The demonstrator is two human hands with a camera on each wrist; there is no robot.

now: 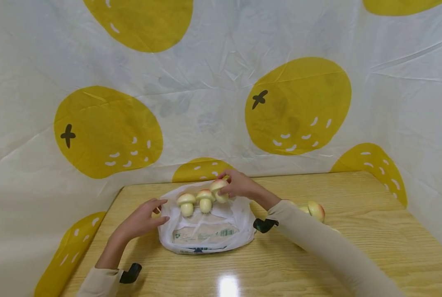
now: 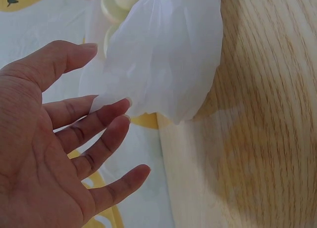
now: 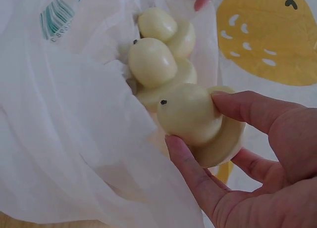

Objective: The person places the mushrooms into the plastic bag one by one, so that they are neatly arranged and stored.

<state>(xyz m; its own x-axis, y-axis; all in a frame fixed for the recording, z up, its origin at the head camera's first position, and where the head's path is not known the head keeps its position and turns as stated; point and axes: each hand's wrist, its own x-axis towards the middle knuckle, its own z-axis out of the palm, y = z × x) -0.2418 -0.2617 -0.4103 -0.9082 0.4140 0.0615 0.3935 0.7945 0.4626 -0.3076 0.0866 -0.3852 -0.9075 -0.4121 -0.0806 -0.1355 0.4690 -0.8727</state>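
cream mushroom (image 3: 190, 114), pinched in the right hand (image 1: 237, 184), seemed light and slick, best held under its cap (image 3: 223, 143); the left hand (image 1: 144, 216) spread loosely.

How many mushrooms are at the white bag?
3 at the white bag: the left mushroom, the middle mushroom, and the right mushroom, held by the right hand. More could hide inside; at least one other mushroom is partly behind the right sleeve.

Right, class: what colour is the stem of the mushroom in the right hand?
The mushroom's stem is pale creamy yellow, best seen in the right wrist view.
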